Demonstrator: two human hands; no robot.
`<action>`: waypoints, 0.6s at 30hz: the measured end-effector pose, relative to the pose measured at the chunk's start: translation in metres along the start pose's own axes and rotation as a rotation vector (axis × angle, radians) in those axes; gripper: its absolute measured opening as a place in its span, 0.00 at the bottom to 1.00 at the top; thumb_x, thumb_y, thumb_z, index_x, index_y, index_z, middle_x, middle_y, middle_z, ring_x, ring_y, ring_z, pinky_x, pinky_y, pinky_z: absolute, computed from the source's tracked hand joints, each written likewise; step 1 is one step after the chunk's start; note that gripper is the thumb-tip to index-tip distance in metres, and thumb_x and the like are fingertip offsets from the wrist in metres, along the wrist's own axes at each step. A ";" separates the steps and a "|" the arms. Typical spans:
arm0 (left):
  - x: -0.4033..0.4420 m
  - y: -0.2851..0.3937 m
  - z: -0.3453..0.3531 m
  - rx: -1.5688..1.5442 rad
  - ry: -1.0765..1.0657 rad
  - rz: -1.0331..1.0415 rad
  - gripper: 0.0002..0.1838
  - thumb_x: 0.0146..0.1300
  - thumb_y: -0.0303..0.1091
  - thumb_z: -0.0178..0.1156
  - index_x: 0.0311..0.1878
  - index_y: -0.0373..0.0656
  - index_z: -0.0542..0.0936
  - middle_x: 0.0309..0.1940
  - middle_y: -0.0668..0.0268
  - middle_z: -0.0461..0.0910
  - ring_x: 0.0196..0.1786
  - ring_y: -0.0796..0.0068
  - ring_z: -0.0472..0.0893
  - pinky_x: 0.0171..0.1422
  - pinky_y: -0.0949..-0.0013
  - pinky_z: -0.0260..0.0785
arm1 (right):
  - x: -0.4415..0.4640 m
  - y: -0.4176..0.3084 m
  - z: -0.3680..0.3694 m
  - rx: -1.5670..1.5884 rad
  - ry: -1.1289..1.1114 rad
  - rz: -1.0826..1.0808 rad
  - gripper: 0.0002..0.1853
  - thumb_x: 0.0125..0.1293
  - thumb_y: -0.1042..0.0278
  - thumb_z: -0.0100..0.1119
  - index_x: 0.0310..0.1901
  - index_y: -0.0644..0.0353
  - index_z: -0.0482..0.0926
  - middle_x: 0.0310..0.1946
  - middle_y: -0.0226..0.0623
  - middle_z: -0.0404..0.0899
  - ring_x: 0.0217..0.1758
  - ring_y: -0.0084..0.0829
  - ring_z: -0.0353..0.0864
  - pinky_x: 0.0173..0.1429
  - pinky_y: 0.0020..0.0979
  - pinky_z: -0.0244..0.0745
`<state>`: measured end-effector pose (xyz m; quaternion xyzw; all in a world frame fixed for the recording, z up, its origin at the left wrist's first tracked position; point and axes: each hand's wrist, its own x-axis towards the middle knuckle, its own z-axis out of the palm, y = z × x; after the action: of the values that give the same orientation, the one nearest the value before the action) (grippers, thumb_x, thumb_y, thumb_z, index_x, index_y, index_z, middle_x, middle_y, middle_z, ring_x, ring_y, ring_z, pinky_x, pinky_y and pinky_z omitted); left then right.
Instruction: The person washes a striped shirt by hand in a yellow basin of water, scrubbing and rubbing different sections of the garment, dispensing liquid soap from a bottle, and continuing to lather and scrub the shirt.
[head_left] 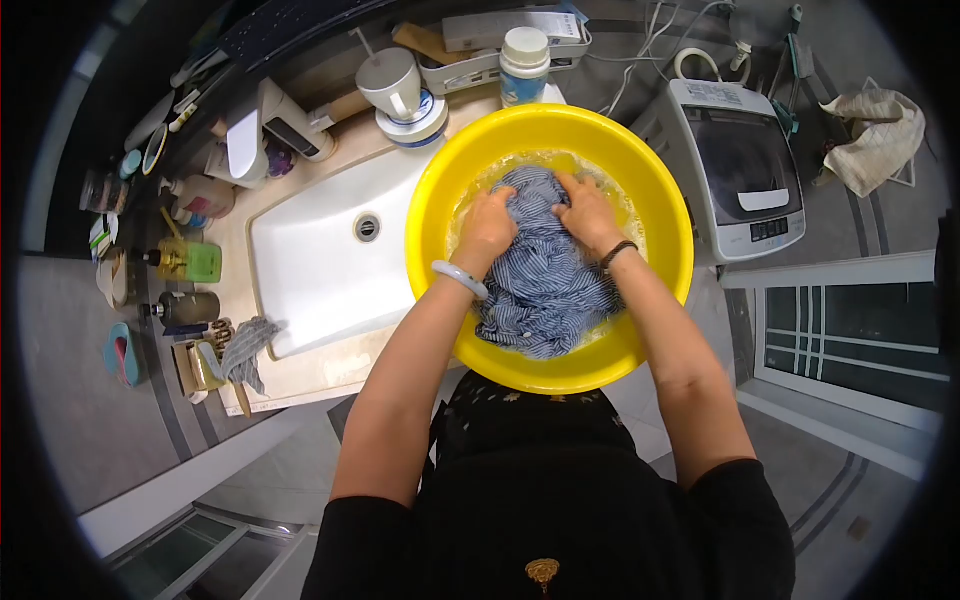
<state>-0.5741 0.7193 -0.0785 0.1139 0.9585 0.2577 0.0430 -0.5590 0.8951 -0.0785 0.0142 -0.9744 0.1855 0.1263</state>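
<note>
A bunched blue-and-white striped garment (545, 275) lies wet in a large yellow basin (437, 240), with foamy water around it. My left hand (488, 222), below a pale bangle, grips the garment's upper left side with its fingertips partly hidden in the folds. On the upper right side my right hand (588, 212), below a dark bracelet, has its fingers curled into the same cloth. Both hands are inside the basin's rim, a short way apart.
Left of the basin is a white sink (320, 265) with a drain. A white-capped bottle (525, 65) and a white mug (390, 82) stand behind. Soap bottles (190, 260) and a grey cloth (250, 350) line the counter's left side. A washing machine (740, 165) stands right.
</note>
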 end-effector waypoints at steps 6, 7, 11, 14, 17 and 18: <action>0.011 -0.013 -0.051 -0.920 -0.230 -0.252 0.21 0.45 0.19 0.55 0.45 0.40 0.81 0.32 0.59 0.81 0.33 0.66 0.79 0.41 0.71 0.71 | 0.020 0.023 -0.035 0.436 -0.166 0.260 0.12 0.58 0.67 0.59 0.42 0.61 0.80 0.32 0.46 0.81 0.36 0.41 0.81 0.44 0.36 0.74; 0.012 -0.010 -0.062 -1.322 -0.324 -0.301 0.18 0.46 0.19 0.54 0.43 0.39 0.82 0.29 0.65 0.81 0.30 0.77 0.77 0.38 0.77 0.69 | 0.025 0.020 -0.051 0.556 -0.300 0.441 0.11 0.59 0.65 0.58 0.40 0.62 0.81 0.30 0.44 0.81 0.32 0.38 0.81 0.41 0.35 0.75; -0.001 0.002 -0.095 -1.048 -0.252 -0.169 0.16 0.46 0.19 0.58 0.41 0.36 0.82 0.31 0.70 0.80 0.32 0.80 0.77 0.38 0.77 0.70 | 0.030 0.009 -0.079 1.392 -0.375 0.670 0.15 0.66 0.60 0.55 0.37 0.66 0.80 0.30 0.36 0.81 0.28 0.27 0.79 0.35 0.28 0.75; -0.002 0.001 -0.088 -0.867 -0.277 -0.225 0.13 0.51 0.23 0.59 0.42 0.39 0.82 0.35 0.69 0.80 0.32 0.79 0.76 0.36 0.76 0.68 | 0.029 -0.004 -0.090 1.590 -0.378 0.732 0.14 0.66 0.62 0.56 0.42 0.67 0.77 0.35 0.38 0.81 0.31 0.28 0.81 0.39 0.28 0.77; -0.003 0.003 -0.087 -0.975 -0.232 -0.348 0.10 0.56 0.27 0.59 0.42 0.38 0.81 0.36 0.66 0.81 0.35 0.77 0.78 0.40 0.73 0.71 | 0.023 0.001 -0.089 1.684 -0.404 0.663 0.13 0.63 0.67 0.58 0.46 0.66 0.75 0.37 0.37 0.81 0.36 0.28 0.81 0.45 0.29 0.78; -0.004 0.001 -0.083 -0.978 -0.230 -0.352 0.10 0.56 0.27 0.59 0.42 0.38 0.81 0.36 0.66 0.81 0.35 0.77 0.78 0.40 0.73 0.71 | 0.020 0.001 -0.087 1.681 -0.424 0.570 0.14 0.62 0.70 0.60 0.48 0.65 0.75 0.38 0.36 0.81 0.41 0.27 0.81 0.48 0.29 0.78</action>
<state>-0.5818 0.6792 -0.0062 -0.0545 0.7203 0.6491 0.2384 -0.5572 0.9285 0.0045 -0.1059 -0.4879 0.8519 -0.1578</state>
